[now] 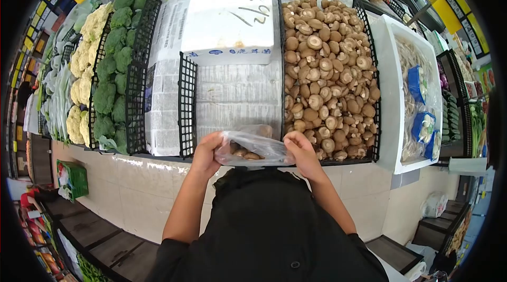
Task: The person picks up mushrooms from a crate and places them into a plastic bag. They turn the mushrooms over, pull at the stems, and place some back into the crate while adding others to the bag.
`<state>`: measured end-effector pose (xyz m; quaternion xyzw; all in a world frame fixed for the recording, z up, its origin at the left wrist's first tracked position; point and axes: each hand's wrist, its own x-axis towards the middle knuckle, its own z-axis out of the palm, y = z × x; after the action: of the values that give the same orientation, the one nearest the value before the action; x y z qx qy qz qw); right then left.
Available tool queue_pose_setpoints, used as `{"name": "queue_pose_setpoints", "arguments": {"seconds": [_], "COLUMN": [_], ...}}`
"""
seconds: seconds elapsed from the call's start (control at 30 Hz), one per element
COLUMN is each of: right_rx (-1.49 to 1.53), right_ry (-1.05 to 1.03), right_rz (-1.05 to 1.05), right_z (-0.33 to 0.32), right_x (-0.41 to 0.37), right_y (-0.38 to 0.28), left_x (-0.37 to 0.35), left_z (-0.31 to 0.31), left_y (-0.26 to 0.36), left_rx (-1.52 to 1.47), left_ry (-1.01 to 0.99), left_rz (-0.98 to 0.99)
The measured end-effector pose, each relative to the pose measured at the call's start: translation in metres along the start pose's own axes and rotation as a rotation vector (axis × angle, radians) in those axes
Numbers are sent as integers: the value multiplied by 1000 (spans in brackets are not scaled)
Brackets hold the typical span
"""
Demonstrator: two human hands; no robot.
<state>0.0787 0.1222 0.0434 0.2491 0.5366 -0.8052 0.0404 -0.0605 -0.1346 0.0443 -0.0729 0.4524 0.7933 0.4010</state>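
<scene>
A clear plastic bag (253, 148) with a few brown mushrooms (245, 153) inside is stretched between my two hands, in front of my body at the near edge of the stand. My left hand (209, 150) pinches the bag's left end. At the other end, my right hand (301, 151) grips the plastic between thumb and fingers. Just beyond my right hand lies a big heap of loose shiitake mushrooms (327, 76). Newspaper (237, 91) lines the section behind the bag.
A white foam box (229, 12) with handwriting stands on the newspaper. Black plastic grids (187, 105) divide the stand. Broccoli (108, 91) and cauliflower (82, 89) lie to the left. Another foam box (391, 97) at right holds blue-trayed packs. A green basket (73, 180) sits on the floor.
</scene>
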Motion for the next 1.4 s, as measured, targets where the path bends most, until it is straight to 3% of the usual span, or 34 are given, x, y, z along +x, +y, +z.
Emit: {"name": "queue_pose_setpoints", "arguments": {"seconds": [0.07, 0.1, 0.2, 0.3, 0.4, 0.43, 0.5, 0.53, 0.67, 0.73, 0.77, 0.9, 1.1, 1.2, 1.33, 1.4], "right_rx": [-352, -524, -906, -1165, -1107, -991, -574, -365, -5, 56, 66, 29, -36, -196, -389, -680], "right_ry": [180, 272, 74, -59, -213, -215, -428, -513, -368, -327, -293, -291, -477, -333, -140, -105], "right_rz": [-331, -494, -700, -709, -547, -643, -211, 8, -1, -107, -128, -198, -266, -444, -443, -474], "right_z": [14, 21, 42, 74, 68, 67, 53, 50, 55, 64, 69, 87, 98, 90, 77, 68], "right_x": [-6, -12, -19, -9, 20, 29, 40, 44, 53, 62, 63, 49, 20, 31, 16, 7], "right_y": [-13, -19, -47, -48, -18, -14, -23, -28, -40, -44, -48, -51, -68, -48, -46, -54], "left_x": [5, 1, 5, 8, 2, 4, 7, 4, -2, -11, -21, -39, -8, 0, -6, 1], "left_z": [-6, 14, 21, 21, 31, 20, 0, -1, -1, -4, -4, 16, 6, -8, 5, 11], "left_y": [0, 3, 2, 5, 19, 23, 35, 35, 19, 8, 5, -1, -31, -45, -35, -28], "left_rx": [23, 141, 364, 437, 495, 518, 552, 565, 791, 938, 965, 403, 530, 456, 387, 429], "left_ry": [-12, 138, 113, 62, 71, 55, 33, 88, 374, 524, 525, 202, 218, 218, 174, 124], "left_rz": [9, 50, 46, -29, -4, 7, -12, 81, 524, 724, 654, 49, 171, 100, -18, -53]}}
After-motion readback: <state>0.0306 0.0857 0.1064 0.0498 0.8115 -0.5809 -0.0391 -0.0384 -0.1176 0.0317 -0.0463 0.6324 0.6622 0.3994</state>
